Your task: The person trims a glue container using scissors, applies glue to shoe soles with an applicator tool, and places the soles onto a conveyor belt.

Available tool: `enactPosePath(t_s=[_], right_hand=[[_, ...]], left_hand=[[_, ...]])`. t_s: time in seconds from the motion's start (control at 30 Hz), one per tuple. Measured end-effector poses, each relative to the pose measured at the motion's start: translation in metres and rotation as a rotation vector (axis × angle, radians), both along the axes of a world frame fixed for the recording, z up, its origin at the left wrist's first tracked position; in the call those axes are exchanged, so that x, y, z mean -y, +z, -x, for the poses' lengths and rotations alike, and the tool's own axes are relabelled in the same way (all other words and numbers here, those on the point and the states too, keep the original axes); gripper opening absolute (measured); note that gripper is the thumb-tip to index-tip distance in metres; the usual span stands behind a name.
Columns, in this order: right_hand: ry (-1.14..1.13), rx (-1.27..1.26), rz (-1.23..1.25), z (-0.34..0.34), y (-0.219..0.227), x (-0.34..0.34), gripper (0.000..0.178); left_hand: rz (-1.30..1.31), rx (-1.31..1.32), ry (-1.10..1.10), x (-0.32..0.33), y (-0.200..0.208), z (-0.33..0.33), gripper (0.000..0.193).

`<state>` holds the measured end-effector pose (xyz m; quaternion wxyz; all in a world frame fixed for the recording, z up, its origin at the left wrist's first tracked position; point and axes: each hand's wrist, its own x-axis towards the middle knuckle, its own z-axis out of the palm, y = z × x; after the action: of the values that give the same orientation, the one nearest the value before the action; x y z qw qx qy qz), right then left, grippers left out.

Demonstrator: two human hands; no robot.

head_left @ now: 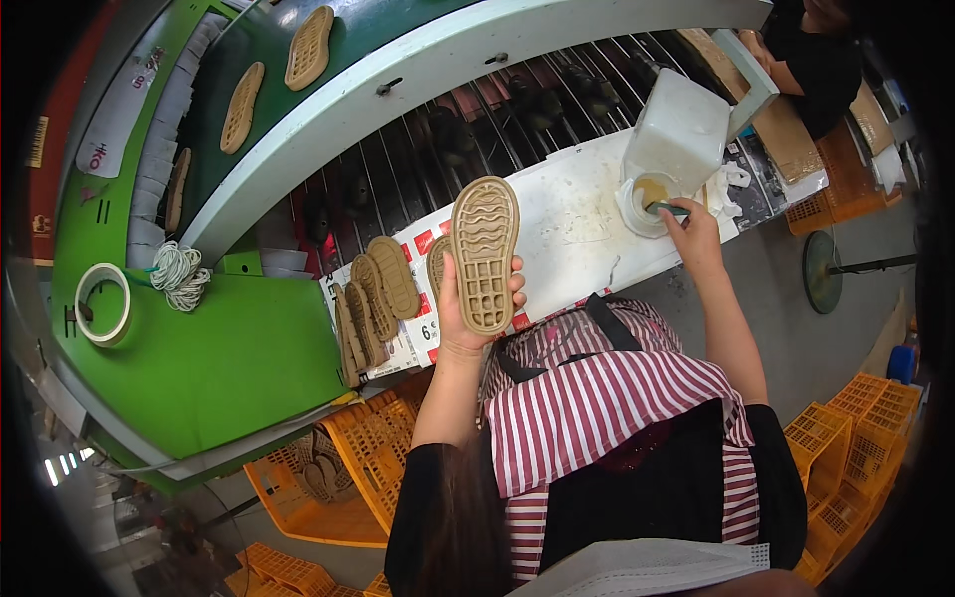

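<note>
My left hand [461, 326] holds up a tan shoe sole [484, 249], its ridged, grid-patterned face toward me and its longer end pointing away. At the right, the fingers of my right hand [698, 241] pinch the dark handle of what looks like a brush [670, 209]. The tool's far end dips into a round white pot [631, 213] with yellowish stuff inside, so its head is hidden. Left of the held sole, several more tan soles [378, 289] lean in a row on the white board [562, 234]; one is partly covered by my left hand's sole.
A white plastic container [678, 124] stands behind the pot. Beyond a pale rail [398, 80], soles [309, 48] lie on a dark green belt. A tape roll [102, 303] and string bundle [181, 277] rest on green metal. Orange crates [373, 458] stand below; another person [821, 70] is far right.
</note>
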<state>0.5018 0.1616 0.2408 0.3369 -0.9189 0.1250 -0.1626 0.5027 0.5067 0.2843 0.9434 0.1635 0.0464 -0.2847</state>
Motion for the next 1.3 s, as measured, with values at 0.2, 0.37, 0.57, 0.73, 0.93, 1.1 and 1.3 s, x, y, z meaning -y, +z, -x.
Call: enactPosePath(t_s=[0.2, 0.37, 0.57, 0.73, 0.93, 1.1, 1.3], right_hand=[[-0.104, -0.003, -0.059, 0.007, -0.004, 0.000, 0.029], [-0.130, 0.016, -0.298, 0.014, -0.012, -0.003, 0.028], [-0.163, -0.062, -0.486, 0.024, -0.017, 0.011, 0.025], [-0.176, 0.114, -0.684, 0.022, -0.022, 0.009, 0.024], [-0.093, -0.055, -0.606, 0.022, -0.025, 0.013, 0.026], [0.036, -0.087, -0.636, 0.030, -0.016, 0.015, 0.029], [0.038, -0.083, -0.726, 0.041, -0.007, 0.010, 0.040]], left_hand=[[0.070, 0.019, -0.025, -0.004, -0.019, 0.000, 0.070], [0.011, 0.038, -0.032, -0.007, -0.023, 0.004, 0.068], [-0.077, -0.046, -0.047, -0.008, -0.028, 0.007, 0.060], [-0.153, -0.085, -0.068, -0.003, -0.031, 0.000, 0.047], [-0.296, 0.032, -0.154, 0.000, -0.014, -0.017, 0.044], [-0.345, 0.255, -0.219, 0.015, 0.032, -0.046, 0.047], [-0.202, 0.451, -0.296, 0.045, 0.106, -0.089, 0.049]])
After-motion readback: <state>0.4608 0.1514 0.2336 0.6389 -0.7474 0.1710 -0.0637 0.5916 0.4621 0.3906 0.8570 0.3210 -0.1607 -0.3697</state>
